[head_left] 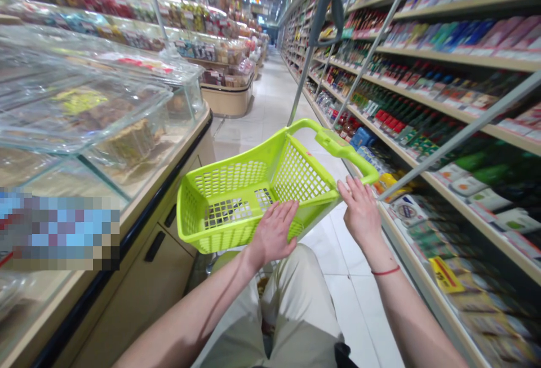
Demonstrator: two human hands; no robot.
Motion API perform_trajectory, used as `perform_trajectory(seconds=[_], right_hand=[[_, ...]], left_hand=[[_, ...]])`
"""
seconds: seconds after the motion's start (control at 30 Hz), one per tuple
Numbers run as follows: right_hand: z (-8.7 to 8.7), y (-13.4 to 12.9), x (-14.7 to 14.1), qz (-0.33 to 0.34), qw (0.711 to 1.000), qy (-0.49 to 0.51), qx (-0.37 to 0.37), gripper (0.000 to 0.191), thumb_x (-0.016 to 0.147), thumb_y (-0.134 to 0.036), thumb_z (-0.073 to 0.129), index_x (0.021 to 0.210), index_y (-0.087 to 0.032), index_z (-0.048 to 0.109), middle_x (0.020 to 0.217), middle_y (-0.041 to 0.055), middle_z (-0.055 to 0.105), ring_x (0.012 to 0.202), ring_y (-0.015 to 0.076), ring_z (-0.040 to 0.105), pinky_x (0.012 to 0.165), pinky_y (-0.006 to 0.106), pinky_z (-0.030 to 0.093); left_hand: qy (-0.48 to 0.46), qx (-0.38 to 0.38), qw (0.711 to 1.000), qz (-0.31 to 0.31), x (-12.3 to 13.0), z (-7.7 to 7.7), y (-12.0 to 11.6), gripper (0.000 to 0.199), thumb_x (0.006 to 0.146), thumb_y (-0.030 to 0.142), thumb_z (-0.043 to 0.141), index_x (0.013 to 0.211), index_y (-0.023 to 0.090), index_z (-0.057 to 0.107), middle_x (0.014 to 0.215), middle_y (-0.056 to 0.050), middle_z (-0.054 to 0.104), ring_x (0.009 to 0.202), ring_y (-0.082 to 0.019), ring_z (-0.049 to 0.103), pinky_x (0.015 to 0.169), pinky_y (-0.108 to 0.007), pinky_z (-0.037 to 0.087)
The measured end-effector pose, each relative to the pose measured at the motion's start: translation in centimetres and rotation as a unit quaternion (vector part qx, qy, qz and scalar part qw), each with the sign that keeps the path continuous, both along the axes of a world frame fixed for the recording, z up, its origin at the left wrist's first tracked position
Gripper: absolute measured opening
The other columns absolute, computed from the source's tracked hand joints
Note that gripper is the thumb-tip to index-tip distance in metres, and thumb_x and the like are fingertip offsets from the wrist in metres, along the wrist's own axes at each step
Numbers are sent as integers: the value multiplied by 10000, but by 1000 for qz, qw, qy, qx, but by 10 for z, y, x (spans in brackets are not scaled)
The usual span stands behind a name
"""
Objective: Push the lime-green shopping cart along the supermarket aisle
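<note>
A lime-green shopping cart (234,168) stands turned sideways in front of my knees, its slotted basket showing nothing inside. My left hand (275,228) lies across the near rim, fingers stretched out over the basket and the thumb apart on the outer side. At the right end, my right hand (361,209) has its fingers over the corner where the green handle (338,145) meets the basket. A thin red cord circles my right wrist. Below the basket, the cart's base is mostly hidden by my legs.
Glass display cases (186,89) on a wooden counter (169,255) run close along the left. Stocked shelves (456,114) line the right, with slanted metal rails (465,145) in front. A tiled aisle (274,83) stretches ahead, past a rounded display stand (228,100).
</note>
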State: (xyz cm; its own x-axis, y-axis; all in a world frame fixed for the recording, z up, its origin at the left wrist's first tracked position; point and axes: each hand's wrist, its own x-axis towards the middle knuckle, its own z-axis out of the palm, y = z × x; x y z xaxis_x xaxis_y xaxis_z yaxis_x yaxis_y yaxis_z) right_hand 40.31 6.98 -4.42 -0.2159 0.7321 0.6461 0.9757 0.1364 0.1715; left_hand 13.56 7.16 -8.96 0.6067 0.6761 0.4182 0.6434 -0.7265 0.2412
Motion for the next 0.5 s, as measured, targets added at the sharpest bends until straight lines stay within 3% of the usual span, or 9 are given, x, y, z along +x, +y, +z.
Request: perform_trajectory(seconds=[0.13,0.27,0.4,0.5], right_hand=[[0,6,11,-17,999,38,26,661,828,41,401,1438,-204,477,1512,148,449,1454,286,328,1154,558,332],[-15,0,-15,-11,997,66,42,733,832,59,371,1497,-249,387,1578,135,339,1477,293,271,1144,586,338],[-24,-11,-42,30,999,25,-10,717,837,64,381,1478,-254,416,1591,125,317,1480,281,267,1153,551,347],[-18,-13,-35,32,999,-6,-29,689,834,59,397,1453,-239,452,1563,125,374,1465,266,306,1164,526,336]], left_hand=[[-1,1,1000,2,0,0,0,889,790,417,562,1538,113,188,1559,-116,373,1419,-252,359,1228,-413,145],[1,6,1000,5,0,1,-1,894,787,414,562,1541,122,179,1551,-123,383,1413,-261,369,1224,-425,159],[3,12,1000,7,-1,2,-3,886,789,405,564,1540,126,185,1551,-121,384,1418,-265,364,1228,-428,149],[3,12,1000,5,-2,2,-3,884,791,405,568,1539,124,191,1555,-114,378,1418,-260,363,1231,-417,143]])
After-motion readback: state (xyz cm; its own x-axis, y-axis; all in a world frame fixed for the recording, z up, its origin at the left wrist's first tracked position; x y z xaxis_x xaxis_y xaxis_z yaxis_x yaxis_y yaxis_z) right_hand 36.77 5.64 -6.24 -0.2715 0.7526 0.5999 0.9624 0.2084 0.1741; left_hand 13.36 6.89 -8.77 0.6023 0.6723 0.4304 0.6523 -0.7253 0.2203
